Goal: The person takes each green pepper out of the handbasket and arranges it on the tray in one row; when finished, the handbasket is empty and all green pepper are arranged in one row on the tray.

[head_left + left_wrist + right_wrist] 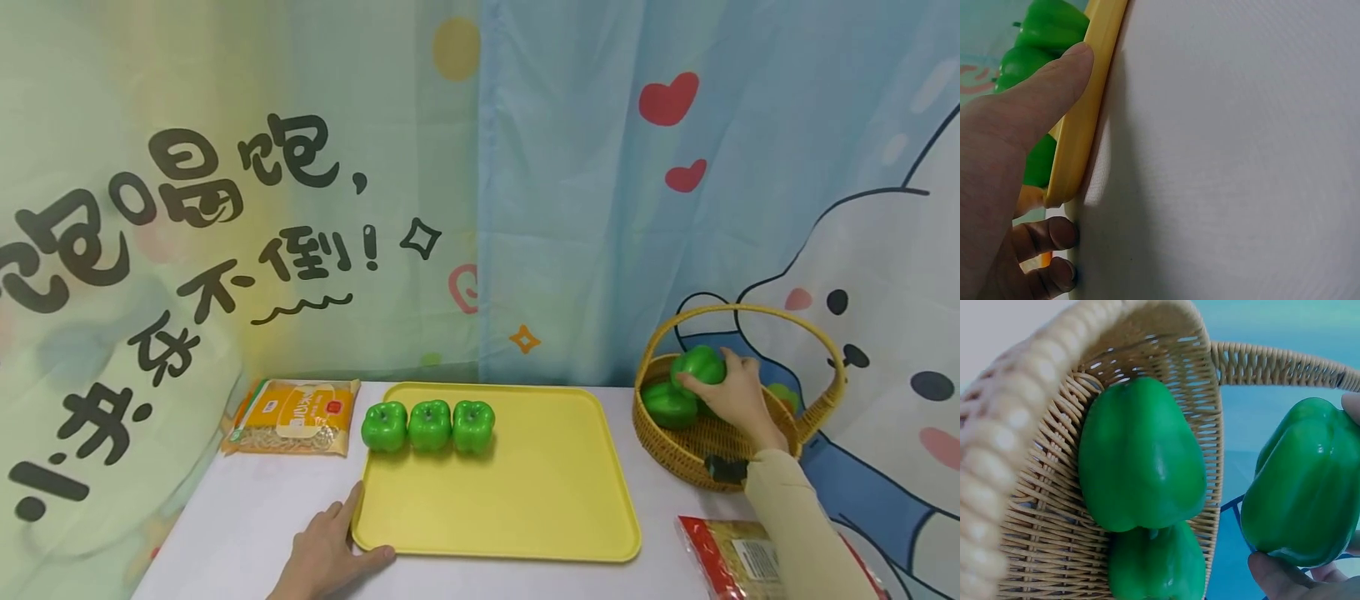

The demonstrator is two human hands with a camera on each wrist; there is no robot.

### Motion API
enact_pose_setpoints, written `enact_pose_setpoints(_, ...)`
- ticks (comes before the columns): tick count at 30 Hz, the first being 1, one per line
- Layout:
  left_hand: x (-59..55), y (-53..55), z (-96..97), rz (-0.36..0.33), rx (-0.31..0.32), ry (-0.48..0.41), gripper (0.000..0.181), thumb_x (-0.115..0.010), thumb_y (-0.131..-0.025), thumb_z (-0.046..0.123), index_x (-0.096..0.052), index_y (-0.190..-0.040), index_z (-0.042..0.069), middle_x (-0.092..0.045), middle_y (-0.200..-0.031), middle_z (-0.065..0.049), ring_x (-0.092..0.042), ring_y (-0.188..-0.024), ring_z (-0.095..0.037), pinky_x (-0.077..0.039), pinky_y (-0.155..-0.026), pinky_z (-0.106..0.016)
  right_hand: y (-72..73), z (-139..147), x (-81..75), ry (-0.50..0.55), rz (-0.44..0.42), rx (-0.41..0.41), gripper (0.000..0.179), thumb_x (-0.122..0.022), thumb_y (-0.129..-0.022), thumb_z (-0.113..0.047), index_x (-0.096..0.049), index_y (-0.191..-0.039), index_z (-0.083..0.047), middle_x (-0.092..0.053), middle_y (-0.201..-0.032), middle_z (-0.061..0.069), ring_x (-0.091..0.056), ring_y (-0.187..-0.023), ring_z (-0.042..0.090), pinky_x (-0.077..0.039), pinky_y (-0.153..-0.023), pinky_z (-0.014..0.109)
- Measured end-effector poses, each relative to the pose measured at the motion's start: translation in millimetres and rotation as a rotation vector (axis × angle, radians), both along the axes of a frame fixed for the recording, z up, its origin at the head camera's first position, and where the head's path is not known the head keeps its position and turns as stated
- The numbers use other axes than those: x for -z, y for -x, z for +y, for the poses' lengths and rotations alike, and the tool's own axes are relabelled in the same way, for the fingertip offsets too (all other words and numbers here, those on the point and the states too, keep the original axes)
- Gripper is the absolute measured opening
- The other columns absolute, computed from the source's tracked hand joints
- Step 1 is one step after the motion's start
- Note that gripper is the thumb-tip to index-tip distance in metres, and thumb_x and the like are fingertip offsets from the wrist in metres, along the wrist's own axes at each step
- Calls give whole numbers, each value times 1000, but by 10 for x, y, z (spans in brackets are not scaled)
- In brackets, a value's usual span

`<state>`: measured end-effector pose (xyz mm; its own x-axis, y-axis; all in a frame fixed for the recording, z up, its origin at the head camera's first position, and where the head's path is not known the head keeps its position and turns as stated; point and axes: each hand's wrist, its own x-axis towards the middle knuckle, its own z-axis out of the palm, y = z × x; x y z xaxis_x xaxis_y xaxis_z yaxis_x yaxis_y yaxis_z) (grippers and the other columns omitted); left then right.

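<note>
Currently a green pepper (696,369) is clamped between the thumb and fingers of the right hand (738,398), above the wicker basket (671,461) and seemingly just off 2 peppers (1141,456) inside. Leftward, 3 peppers (431,426) stand near the left edge of the yellow tray (540,483), its surface running on to the right rim. At its near-left corner the left hand (321,546) touches the edge, thumb and fingers apart.

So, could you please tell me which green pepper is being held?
The pepper in the right hand; two other peppers lie unheld in the basket, and three peppers sit unheld on the yellow tray.
</note>
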<state>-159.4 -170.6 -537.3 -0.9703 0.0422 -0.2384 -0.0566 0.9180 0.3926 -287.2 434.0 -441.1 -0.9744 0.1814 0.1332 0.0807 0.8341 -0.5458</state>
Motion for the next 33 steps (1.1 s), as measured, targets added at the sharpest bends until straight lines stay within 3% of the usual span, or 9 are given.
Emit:
enact_pose_setpoints(11, 5, -13, 2, -2, -2, -7, 122, -73, -65, 81, -34, -156, 11, -63, -122, -14, -62, -110, -36, -53, -89, -65, -159, -189, -52, 11, 63, -35, 101, -67, -92, -50, -14, -158, 4, -17, -139, 43, -44, -103, 50, -50, -75, 59)
enact_pose_setpoints(19, -23, -11, 15, -5, 9, -1, 120, -72, -67, 80, -34, -156, 9, -61, -129, -19, -60, -113, -41, -48, -92, -71, -303, -366, -43, 1, 127, -116, 94, -73, -90, -42, -24, -153, 8, -30, -139, 38, -44, -110, 48, -49, -83, 64)
enact_pose_setpoints(26, -36, -11, 15, -7, 10, 9, 120, -72, -68, 80, -34, -156, 9, -62, -125, -17, -61, -110, -38, -49, -92, -70, -405, -569, -14, 36, 187, -158, 88, -80, -85, -32, -32, -150, 4, -38, -133, 33, -49, -111, 43, -56, -81, 46)
enact_pose_setpoints(33, -38, -14, 18, -20, 2, 6, 121, -71, -67, 81, -33, -157, 9, -62, -125, -17, -61, -110, -37, -49, -94, -69, -451, -732, 47, 127, 148, -185, 93, -81, -85, -28, -26, -152, 6, -37, -137, 33, -48, -122, 49, -55, -94, 62)
